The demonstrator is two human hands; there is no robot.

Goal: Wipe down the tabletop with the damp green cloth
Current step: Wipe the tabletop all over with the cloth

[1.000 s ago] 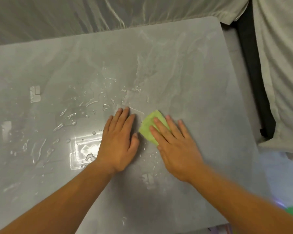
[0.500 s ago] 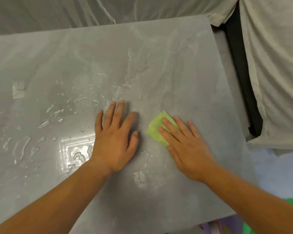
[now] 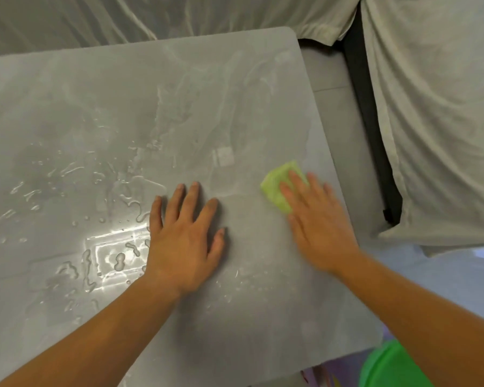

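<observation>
Grey tabletop (image 3: 235,317), rounded far-right corner, seen from above.

Right hand (image 3: 316,227): palm down, fingers extended flat and slightly spread, not clenched. The fingers press on the green cloth (image 3: 277,188), pinning it against the surface rather than gripping it. Hand outline is blurred.

Green cloth: small folded pad, pale yellow-green. It lies on the tabletop near the right edge, roughly level with the fingertips of the other hand. Its left and far portions show beyond the fingers; the near-right portion is covered by them.

Left hand (image 3: 185,241): palm down, flat on the tabletop, fingers splayed and released, holding nothing. It sits well apart from the cloth, with bare surface between them.

Surface condition: water droplets (image 3: 67,177) and short streaks scattered over the left half (densest just left of the left hand). A bright rectangular light reflection (image 3: 115,250) lies in a wet patch touching that hand's outer edge. Faint wet smears (image 3: 207,107) run across the far middle. The strip between the hands looks matte, with few droplets.

Surroundings: pale draped fabric (image 3: 430,121) beyond the far and right sides. A bright green object (image 3: 386,364) at the lower right corner, partly behind the right forearm (cannot tell what it is).
</observation>
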